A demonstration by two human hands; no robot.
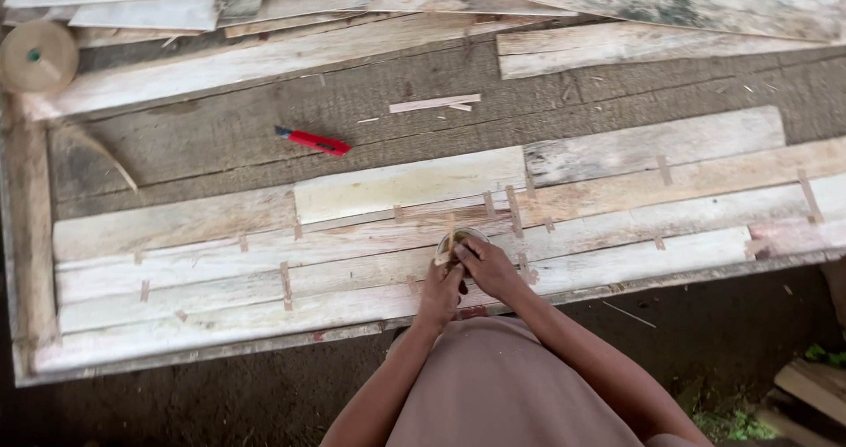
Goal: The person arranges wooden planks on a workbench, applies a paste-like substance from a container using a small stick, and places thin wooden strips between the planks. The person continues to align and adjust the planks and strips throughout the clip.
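Observation:
My left hand (440,290) grips a small round container (458,238) from below, resting on thin wood veneer strips (370,262) laid side by side on a workbench. My right hand (487,266) pinches a thin wooden stick (450,233) that stands in the container's mouth. The veneer strips are joined with several short pieces of brown tape (514,207). Both hands sit near the front edge of the bench, at its middle.
A red utility knife (314,140) lies on the bare bench top (220,138) behind the strips. A roll of brown tape (37,56) sits at far left. Loose veneer sheets (617,41) are piled along the back. Dirt floor (705,324) lies to the right.

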